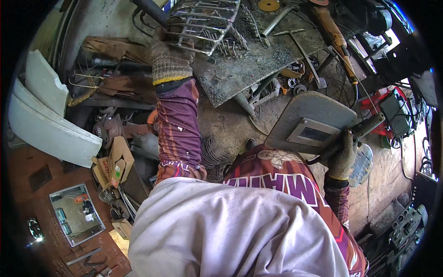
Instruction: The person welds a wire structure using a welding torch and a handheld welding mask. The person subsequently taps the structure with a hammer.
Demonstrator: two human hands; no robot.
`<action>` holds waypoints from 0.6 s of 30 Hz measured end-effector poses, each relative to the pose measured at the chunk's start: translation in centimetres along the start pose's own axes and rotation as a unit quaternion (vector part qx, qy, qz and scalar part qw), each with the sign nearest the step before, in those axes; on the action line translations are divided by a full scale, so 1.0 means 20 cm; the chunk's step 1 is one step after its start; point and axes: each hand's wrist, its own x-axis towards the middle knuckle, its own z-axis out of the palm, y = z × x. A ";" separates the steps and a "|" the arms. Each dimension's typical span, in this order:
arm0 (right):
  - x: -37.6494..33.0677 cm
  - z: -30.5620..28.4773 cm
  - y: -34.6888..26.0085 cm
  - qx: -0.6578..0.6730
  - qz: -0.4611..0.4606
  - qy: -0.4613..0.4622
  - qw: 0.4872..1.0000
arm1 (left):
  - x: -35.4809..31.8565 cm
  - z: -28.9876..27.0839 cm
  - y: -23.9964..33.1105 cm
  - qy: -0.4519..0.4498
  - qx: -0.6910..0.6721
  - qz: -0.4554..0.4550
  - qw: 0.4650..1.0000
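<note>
My left hand [173, 57], in a grey knit glove with a yellow cuff, reaches far ahead. Its fingers close round the left end of a welded metal rack [205, 23] of thin parallel bars; the rack hides part of them. A thick dark bar [150, 10] lies just beyond that hand. My right hand [342, 159], also gloved, is closed at the edge of a hand-held welding shield [309, 117]. This grey board has a framed dark window and is held at my right front. A dark cylindrical handle [370, 123] sticks out past the hand; what it belongs to is unclear.
Under the rack stands a dusty metal worktable [244, 76] with rods, a pipe [277, 21] and a hammer-like tool [307, 57]. A long wooden-handled tool [332, 32] lies beyond. Cardboard boxes [113, 164] and white curved panels [50, 124] are at left, a green-grey machine [396, 111] at right.
</note>
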 end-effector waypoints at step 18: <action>0.01 -0.06 0.01 0.053 0.027 -0.037 0.998 | 0.09 -0.01 -0.27 0.229 0.064 0.069 0.969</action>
